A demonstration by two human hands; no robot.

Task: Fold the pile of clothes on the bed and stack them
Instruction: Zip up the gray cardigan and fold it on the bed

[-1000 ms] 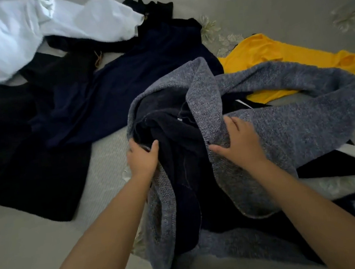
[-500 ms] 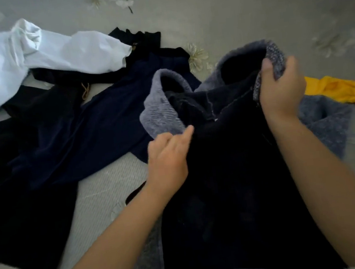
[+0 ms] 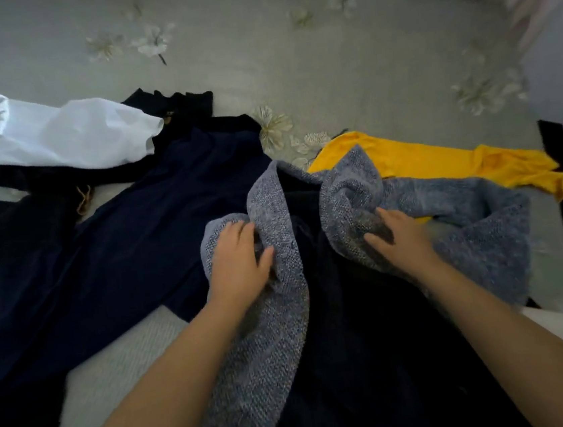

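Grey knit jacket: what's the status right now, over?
Both hands, left and right, gripping the grey knit jacket by its front edges. Jacket bunched, dark lining showing, not folded. Yellow garment tucked partly under its right side; navy garment beside it.

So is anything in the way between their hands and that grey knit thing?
No. Both the left hand and right hand already grip the grey knit garment directly; nothing lies between.
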